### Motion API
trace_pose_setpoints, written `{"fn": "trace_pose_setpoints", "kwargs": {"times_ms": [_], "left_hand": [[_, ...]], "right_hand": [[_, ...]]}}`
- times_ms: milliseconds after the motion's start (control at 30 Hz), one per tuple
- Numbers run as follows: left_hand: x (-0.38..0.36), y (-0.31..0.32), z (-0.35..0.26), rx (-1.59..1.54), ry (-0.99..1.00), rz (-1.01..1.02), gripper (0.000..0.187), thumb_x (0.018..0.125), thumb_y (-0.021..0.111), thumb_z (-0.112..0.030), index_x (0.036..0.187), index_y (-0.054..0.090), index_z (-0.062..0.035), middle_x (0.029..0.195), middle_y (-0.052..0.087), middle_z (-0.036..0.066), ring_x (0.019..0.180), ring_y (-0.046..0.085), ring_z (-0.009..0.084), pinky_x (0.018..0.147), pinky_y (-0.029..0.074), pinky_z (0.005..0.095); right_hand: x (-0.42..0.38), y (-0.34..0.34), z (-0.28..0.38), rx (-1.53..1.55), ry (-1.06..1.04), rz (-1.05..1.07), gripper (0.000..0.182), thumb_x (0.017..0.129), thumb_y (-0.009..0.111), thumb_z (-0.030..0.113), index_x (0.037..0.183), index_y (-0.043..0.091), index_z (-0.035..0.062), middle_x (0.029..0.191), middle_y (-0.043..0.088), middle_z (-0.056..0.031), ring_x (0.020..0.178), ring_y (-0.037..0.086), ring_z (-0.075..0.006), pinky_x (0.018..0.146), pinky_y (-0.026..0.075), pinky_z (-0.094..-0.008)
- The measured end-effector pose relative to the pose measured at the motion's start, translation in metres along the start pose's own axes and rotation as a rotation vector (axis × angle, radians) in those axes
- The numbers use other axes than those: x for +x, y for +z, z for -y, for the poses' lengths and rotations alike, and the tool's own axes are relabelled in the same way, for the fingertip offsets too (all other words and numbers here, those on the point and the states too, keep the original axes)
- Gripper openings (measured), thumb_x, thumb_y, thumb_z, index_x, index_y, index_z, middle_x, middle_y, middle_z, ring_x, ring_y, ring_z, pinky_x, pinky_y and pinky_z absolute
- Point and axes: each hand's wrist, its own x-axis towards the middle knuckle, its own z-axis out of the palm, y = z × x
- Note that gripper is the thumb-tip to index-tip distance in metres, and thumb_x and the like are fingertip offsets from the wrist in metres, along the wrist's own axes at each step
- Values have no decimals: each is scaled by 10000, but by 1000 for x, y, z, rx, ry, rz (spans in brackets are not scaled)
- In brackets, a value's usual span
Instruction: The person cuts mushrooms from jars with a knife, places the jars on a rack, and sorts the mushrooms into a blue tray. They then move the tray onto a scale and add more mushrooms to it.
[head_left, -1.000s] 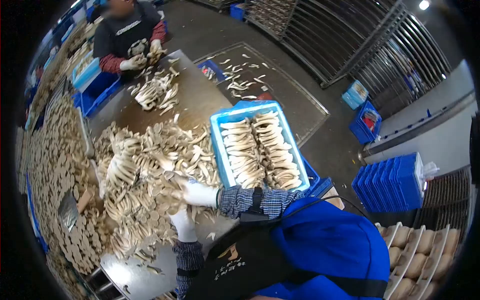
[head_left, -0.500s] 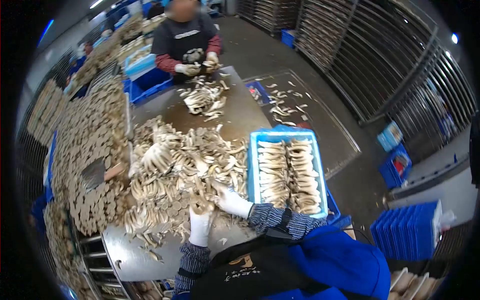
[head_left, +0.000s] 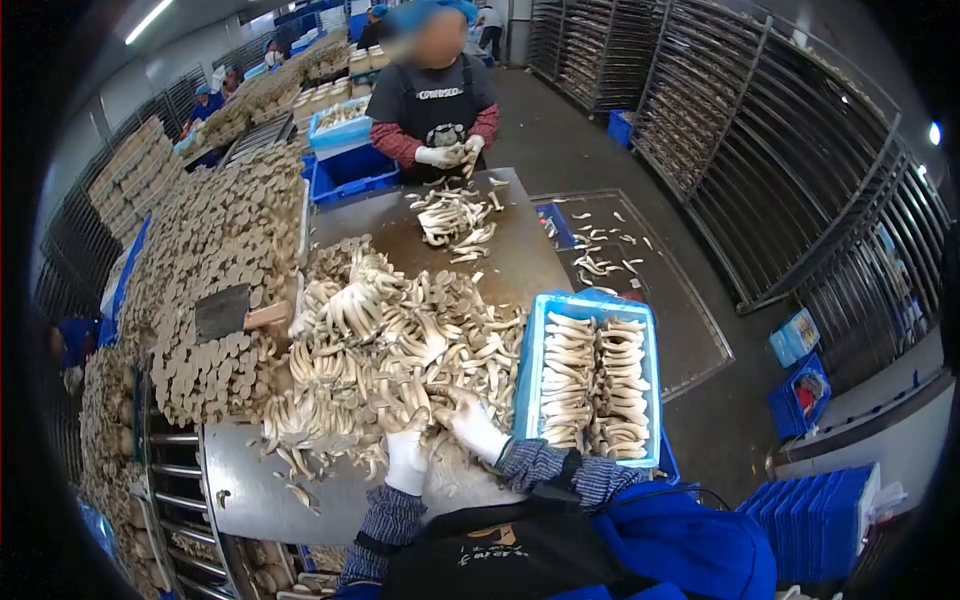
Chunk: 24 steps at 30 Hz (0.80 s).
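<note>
no writing could be read; the white print on the co-worker's black apron was too blurred. both gloved hands lay in the king oyster mushroom pile on the steel table: left hand and right hand each closed on mushrooms. just right stood a blue crate with 2 rows of mushrooms. a cleaver lay left. since 1 second earlier the view had tilted up, and the hands had drawn nearer.

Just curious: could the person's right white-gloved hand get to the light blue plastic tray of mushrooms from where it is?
Probably yes: the right white-gloved hand rests in the loose pile of pale mushrooms, right beside the light blue plastic tray, with nothing between them.
</note>
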Motion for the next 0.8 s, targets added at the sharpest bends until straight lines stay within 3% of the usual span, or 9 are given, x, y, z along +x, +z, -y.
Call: {"fn": "trace_pose_setpoints", "kwargs": {"times_ms": [100, 133, 167, 233, 267, 367, 567, 667, 800], "left_hand": [[-7, -13, -5, 297, 117, 114, 488, 836, 481, 139, 1290, 565, -19, 1358, 538, 195, 1196, 556, 312, 1013, 456, 437], [2, -32, 1, 668, 251, 251, 455, 994, 394, -29, 1442, 316, -32, 1061, 689, 188, 796, 686, 298, 751, 591, 377], [-5, -6, -32, 1264, 843, 420, 334, 1021, 345, -109, 1238, 496, 94, 870, 717, 196, 819, 688, 281, 754, 574, 347], [-3, -2, -27, 640, 198, 250, 304, 1012, 368, -85, 1157, 577, 82, 856, 726, 180, 859, 683, 248, 805, 554, 325], [6, -23, -29, 1292, 667, 428, 257, 988, 458, -50, 1193, 573, 54, 972, 722, 144, 900, 676, 234, 824, 556, 325], [7, -1, -14, 39, -93, -74, 511, 913, 569, 49, 1399, 435, -33, 1301, 576, 95, 1072, 625, 213, 913, 548, 338], [33, -30, -1, -25, 12, 63, 839, 889, 574, 90, 1544, 140, -202, 1433, 452, 68, 1129, 593, 190, 932, 550, 350], [38, -49, 10, 98, -78, 108, 565, 906, 602, 36, 1416, 404, -102, 1303, 547, 85, 1136, 583, 223, 906, 573, 388], [43, -43, 11, 30, -163, 5, 551, 904, 616, 28, 1404, 419, -94, 1273, 563, 101, 1095, 605, 231, 844, 583, 345]], "right_hand": [[28, -17, -49, -142, -103, 51, 529, 968, 586, 192, 1409, 412, -41, 1235, 622, -209, 1098, 623, -236, 921, 511, -274], [27, -22, -59, -93, -124, 112, 537, 975, 574, 226, 1423, 406, -19, 1256, 607, -222, 1079, 634, -246, 923, 517, -288], [24, -25, -49, -35, -132, 174, 546, 983, 561, 261, 1436, 401, 3, 1277, 593, -235, 1060, 645, -257, 924, 523, -303], [-5, 0, 22, 150, 76, 19, 529, 985, 551, 233, 1450, 391, 38, 1238, 623, -203, 1028, 654, -238, 927, 528, -328], [4, -5, 17, -32, -28, 35, 488, 978, 560, 213, 1415, 440, 31, 1204, 641, -185, 993, 658, -220, 896, 533, -316], [36, -18, -5, -401, -336, 26, 335, 954, 587, 150, 1257, 596, 5, 1093, 679, -104, 839, 649, -140, 775, 526, -249], [48, -1, 22, -98, -114, 262, 450, 957, 602, 227, 1309, 531, -44, 1142, 624, -124, 1060, 572, -177, 971, 456, -313], [53, 8, 30, -5, 103, 298, 386, 933, 633, 164, 1251, 558, -43, 1125, 635, -128, 1029, 591, -187, 955, 465, -323], [62, 10, 19, -308, -305, 98, 322, 917, 640, 107, 1200, 582, -35, 1097, 651, -113, 1003, 609, -188, 902, 489, -311]]}}
